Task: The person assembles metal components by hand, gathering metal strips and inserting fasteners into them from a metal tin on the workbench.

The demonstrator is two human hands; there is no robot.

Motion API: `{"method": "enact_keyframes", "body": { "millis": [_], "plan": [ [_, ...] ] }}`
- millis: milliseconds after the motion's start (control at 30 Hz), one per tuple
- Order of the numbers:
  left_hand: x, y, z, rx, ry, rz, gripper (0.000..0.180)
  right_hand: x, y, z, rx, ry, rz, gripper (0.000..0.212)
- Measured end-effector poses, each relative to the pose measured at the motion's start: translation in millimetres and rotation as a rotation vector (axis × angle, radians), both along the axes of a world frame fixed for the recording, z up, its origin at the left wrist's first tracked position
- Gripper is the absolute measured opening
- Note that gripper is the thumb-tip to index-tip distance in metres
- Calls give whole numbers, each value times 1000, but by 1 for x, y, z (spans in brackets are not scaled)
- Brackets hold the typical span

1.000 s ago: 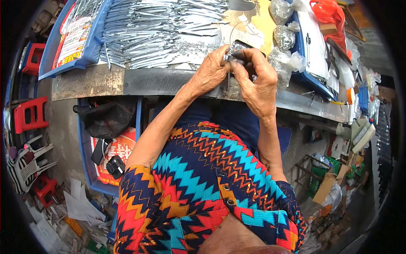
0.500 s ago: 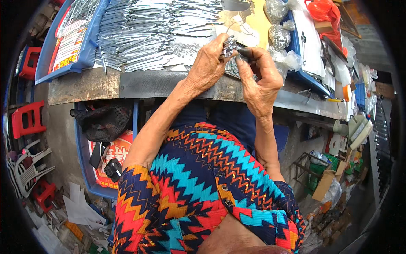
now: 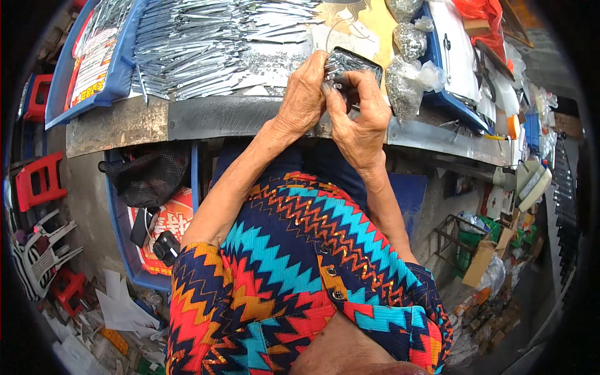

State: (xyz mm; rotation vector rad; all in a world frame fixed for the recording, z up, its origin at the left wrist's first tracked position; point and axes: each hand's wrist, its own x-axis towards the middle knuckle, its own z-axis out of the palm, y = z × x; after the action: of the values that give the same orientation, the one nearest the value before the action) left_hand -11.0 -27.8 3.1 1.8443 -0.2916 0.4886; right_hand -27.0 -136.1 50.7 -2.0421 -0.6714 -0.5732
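Both my hands meet above the near edge of the workbench. My left hand is closed around a small bunch of shiny metal strips, whose ends show at its fingertips. My right hand has its thumb and forefinger, dark at the tips, pinched together at the ends of those strips. What that pinch holds is too small to make out. Just beyond my fingers sits a black tray with small metal pieces in it, partly covered by my right hand. Many loose metal strips lie in rows to the left.
A blue bin stands at the far left of the bench. Knotted clear bags of small parts lie at the right, beside another blue tray. Below the bench, a blue crate holds a black mesh bag.
My right hand has moved left and inward, its fingertips now at the strips in my left hand. The black tray shows more. My left hand has shifted slightly left.
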Motion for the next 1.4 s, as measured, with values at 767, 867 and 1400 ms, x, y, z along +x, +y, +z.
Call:
{"method": "enact_keyframes", "body": {
  "millis": [767,867,1400],
  "plan": [
    [0,-3,-7,100,-100,95,38,0,10,-5,9,72,-212,19],
    [2,-5,-10,81,-160,102,38,2,10,-4,-30,70,-232,15],
    [3,-5,-6,224,-70,151,27,2,-1,14,57,95,-225,11]
  ]
}}
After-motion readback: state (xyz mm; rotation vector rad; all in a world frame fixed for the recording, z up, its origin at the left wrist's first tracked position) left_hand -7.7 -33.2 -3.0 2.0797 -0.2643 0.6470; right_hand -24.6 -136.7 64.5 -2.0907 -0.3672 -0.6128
